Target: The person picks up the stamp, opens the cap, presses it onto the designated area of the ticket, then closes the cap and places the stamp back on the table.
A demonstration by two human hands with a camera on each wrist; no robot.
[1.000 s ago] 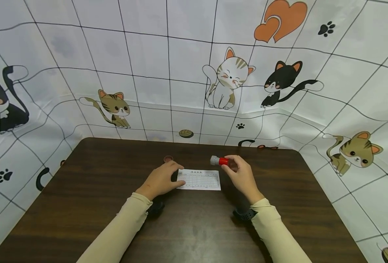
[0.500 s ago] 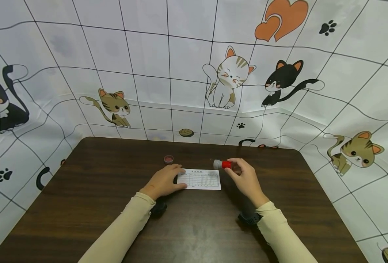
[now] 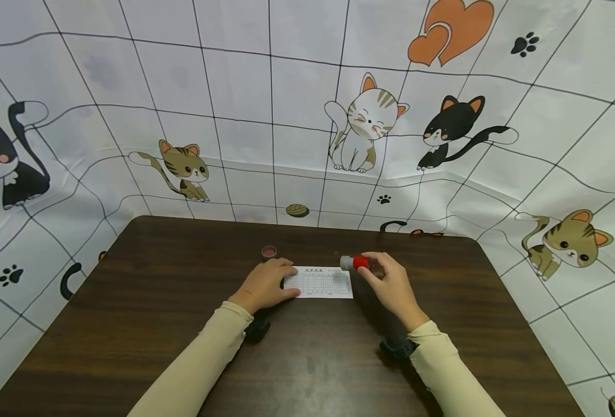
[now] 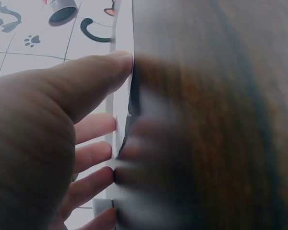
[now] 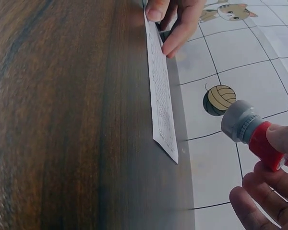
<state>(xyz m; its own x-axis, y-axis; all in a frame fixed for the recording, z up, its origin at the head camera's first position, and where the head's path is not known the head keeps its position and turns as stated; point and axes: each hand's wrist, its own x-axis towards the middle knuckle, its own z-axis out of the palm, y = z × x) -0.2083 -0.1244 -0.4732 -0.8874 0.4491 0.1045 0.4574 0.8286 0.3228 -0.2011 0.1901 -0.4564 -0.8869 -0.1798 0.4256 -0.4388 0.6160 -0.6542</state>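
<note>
A small white sheet of paper (image 3: 324,282) printed with a table grid lies on the dark wooden table (image 3: 193,347). My left hand (image 3: 267,284) rests on its left end, thumb (image 4: 117,67) at the near edge and fingertips on the far side, fingers fairly straight. Off the sheet's right end, my right hand (image 3: 391,284) pinches the red barrel of a stamp (image 3: 353,263) between thumb and fingers. The stamp (image 5: 252,132) is held sideways above the table, its wide grey head toward the left and apart from the paper (image 5: 161,91). Its dark round face (image 4: 62,16) shows in the left wrist view.
Behind my left hand stands a small round container (image 3: 268,252) with a dark red inside. A white cat-print sheet (image 3: 234,145) hangs behind the table and along its sides. Dark bands with devices sit at both wrists.
My right hand has moved slightly right and nearer me with the stamp, then stays almost still. My left hand has slid slightly right on the paper, leaving the round container fully visible.
</note>
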